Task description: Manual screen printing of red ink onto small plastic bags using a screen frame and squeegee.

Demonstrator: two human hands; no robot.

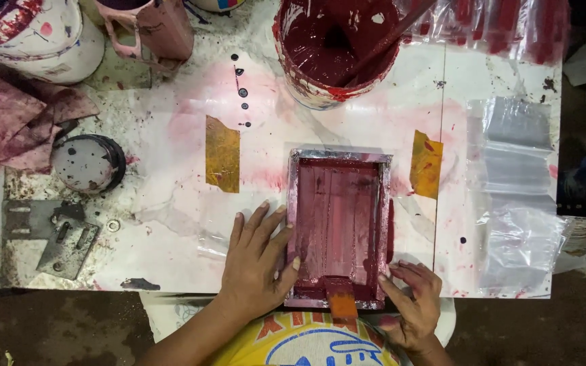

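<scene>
- Pressing down flat, the left hand (256, 261) lies with its fingers spread wide on the table and its thumb tip touching the left side of the red printing frame (339, 227). It grips nothing; it just leans on the frame's edge.
- The right hand (412, 301) rests at the frame's near right corner. Its fingers are bent a little and lie on the rim, not closed around anything.
- The frame sits between the two hands, with the orange-handled scraper (341, 303) lying in its near end, between the thumbs. No hand holds the scraper.
- The frame is wet with red ink. If a finger slides inward, it could smear the ink or get sticky.
- The scraper pokes past the near table edge, just by the wrists. A bump from an arm could tip it onto the person's yellow shirt (306, 342).
- The frame's near end is right at the table edge, so a pull toward the body could drop it.
- Beyond the fingertips stands an open paint bucket (334, 51) with a stick in it. A hard push away could knock it.
- Two yellow tape strips (222, 154) lie beyond the fingers on both sides of the frame.
- Left of the left fingers the table (164, 224) has bare room before the metal bracket (55, 237) and the round spotted lid (88, 163).
- Right of the right fingers lie loose clear plastic sheets (517, 196), which could stick to inky fingers.
</scene>
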